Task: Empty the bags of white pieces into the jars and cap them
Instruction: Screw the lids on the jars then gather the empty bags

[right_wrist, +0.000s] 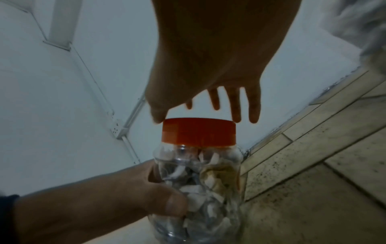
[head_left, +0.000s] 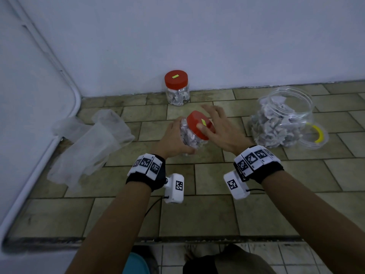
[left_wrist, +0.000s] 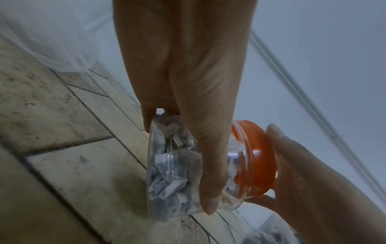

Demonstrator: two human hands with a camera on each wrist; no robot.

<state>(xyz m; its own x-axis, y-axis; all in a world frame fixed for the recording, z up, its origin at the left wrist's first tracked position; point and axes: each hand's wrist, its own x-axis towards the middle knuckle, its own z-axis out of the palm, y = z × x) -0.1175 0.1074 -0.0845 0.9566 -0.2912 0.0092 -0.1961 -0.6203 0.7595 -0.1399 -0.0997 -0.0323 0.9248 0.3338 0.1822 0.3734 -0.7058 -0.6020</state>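
Two small jars show red caps: one stands upper centre against the wall, the other is tilted at centre frame. Left hand wraps its clear body; right hand rests spread fingers on its cap. Judged light, smooth, somewhat slippery; best held round the body. One large jar lies uncapped at right. Emptied bags, count unclear, lie left.
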